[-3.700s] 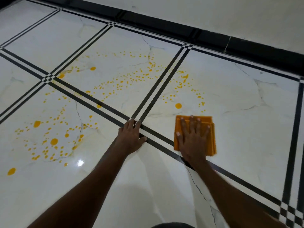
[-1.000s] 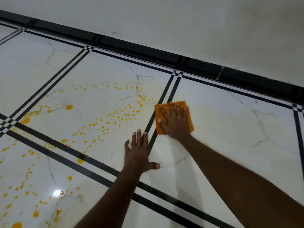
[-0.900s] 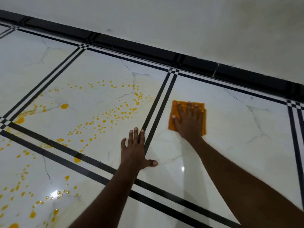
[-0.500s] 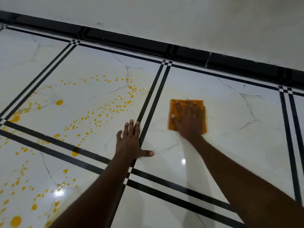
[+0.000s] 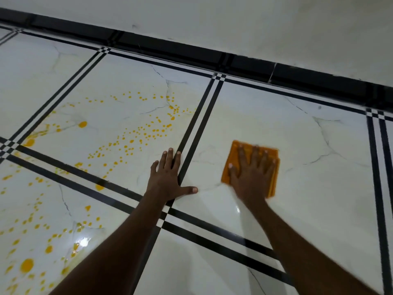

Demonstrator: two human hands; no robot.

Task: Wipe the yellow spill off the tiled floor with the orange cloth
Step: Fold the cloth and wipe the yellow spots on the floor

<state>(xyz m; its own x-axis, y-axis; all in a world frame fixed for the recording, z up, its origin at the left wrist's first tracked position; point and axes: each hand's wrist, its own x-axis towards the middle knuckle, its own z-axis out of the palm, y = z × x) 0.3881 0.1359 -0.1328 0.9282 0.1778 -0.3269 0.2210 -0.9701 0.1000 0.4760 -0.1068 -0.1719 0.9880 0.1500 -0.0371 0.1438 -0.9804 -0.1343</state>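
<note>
A folded orange cloth (image 5: pixel 232 155) lies flat on a white marble-look floor tile (image 5: pixel 297 145), and my right hand (image 5: pixel 252 174) presses down on it with fingers spread. My left hand (image 5: pixel 168 177) rests flat on the floor with fingers apart, across the black double grout stripe (image 5: pixel 200 122). Yellow spill droplets (image 5: pixel 140 133) are scattered over the tile left of that stripe. More yellow drops and bigger blobs (image 5: pixel 26 265) cover the tile at the lower left. The tile under the cloth shows only faint yellowish streaks.
A black skirting band (image 5: pixel 212 58) runs along the foot of a pale wall (image 5: pixel 255 24) at the back. Black double stripes cross the floor between tiles, including one (image 5: pixel 378 188) at the far right. A light glare (image 5: pixel 84 241) shines on the lower-left tile.
Over the last second my right hand has slid the cloth from the stripe rightward and then back toward me across the right tile. My left hand stays planted on the stripe.
</note>
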